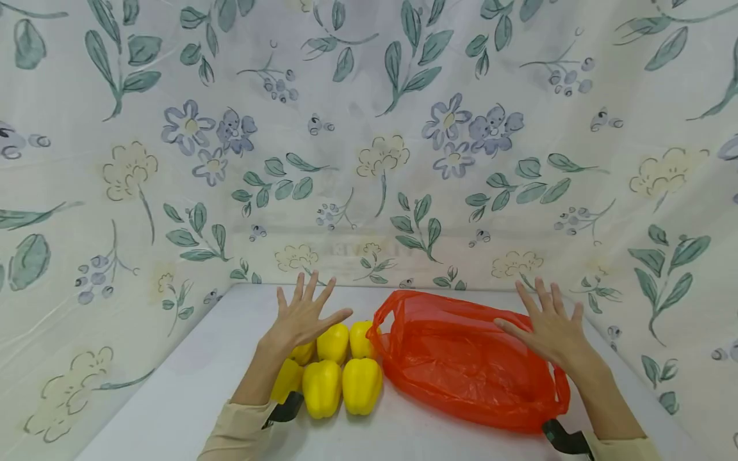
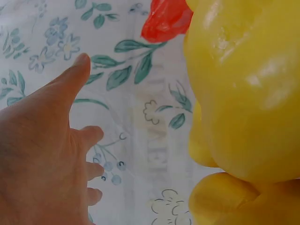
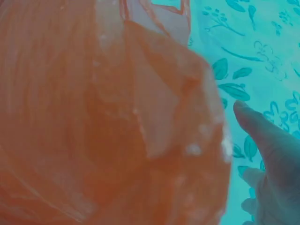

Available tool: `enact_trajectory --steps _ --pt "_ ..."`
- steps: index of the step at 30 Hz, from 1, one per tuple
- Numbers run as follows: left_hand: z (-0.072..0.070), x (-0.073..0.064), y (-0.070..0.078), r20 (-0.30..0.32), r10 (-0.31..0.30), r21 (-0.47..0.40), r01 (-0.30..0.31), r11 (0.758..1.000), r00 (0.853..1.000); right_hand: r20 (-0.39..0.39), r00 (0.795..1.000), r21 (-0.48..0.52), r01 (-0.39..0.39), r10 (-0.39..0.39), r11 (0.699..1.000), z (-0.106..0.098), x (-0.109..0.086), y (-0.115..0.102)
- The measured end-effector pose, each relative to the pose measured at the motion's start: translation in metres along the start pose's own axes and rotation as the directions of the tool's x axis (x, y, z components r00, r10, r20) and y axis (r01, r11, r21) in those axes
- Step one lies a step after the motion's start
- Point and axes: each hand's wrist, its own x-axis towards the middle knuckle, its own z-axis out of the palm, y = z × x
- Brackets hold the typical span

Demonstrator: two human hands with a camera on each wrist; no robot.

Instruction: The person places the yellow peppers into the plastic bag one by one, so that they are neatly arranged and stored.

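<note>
Six glossy yellow bell peppers (image 1: 323, 388) sit on the white flat bench (image 1: 190, 384), in two rows of three; the leftmost ones are partly covered by the left arm. They stand close together, probably so that they stay grouped and do not roll. Just to their right lies a thin red plastic bag (image 1: 461, 358) with loop handles. It is spread wide, its wrinkled film showing light through it, and I see no clear shape inside. Its left handle loop overlaps the back right pepper; its place beside the peppers seems chosen so that both are within easy reach.

The left hand (image 1: 305, 317) is held above the back peppers, fingers straight and spread, gripping nothing; the left wrist view shows a gap between it and the peppers. The right hand (image 1: 550, 326) is likewise spread and without any object, over the right end of the bag; in the right wrist view its thumb is apart from the film. Both hands seem lifted so as to disturb nothing.

Behind the bench hangs a pale cloth (image 1: 346, 141) with leaves and flowers.
</note>
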Motion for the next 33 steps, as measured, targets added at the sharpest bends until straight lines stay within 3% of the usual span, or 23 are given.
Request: enact_trajectory --steps 8,13,20,29,33 --pt "-0.009 -0.003 -0.005 0.013 0.002 0.005 -0.002 1.0 1.0 0.012 1.0 0.01 0.003 -0.003 1.0 -0.005 -0.006 0.005" --pt "-0.011 -0.008 -0.014 0.007 0.006 0.009 -0.006 1.0 1.0 0.082 0.996 0.066 0.013 -0.018 0.998 -0.006 -0.014 0.01" --pt "-0.011 -0.02 -0.032 0.016 0.039 -0.069 -0.038 0.997 0.999 0.167 0.985 0.122 0.009 -0.03 0.993 -0.009 -0.028 0.017" --pt "-0.012 -0.039 -0.053 0.049 0.048 -0.154 -0.04 0.987 0.998 0.14 0.988 0.121 0.043 -0.06 0.992 -0.009 -0.039 0.025" --pt "-0.01 -0.045 -0.059 0.101 0.039 -0.176 -0.02 0.984 0.994 0.171 0.984 0.149 0.027 -0.053 0.988 -0.007 -0.042 0.029"
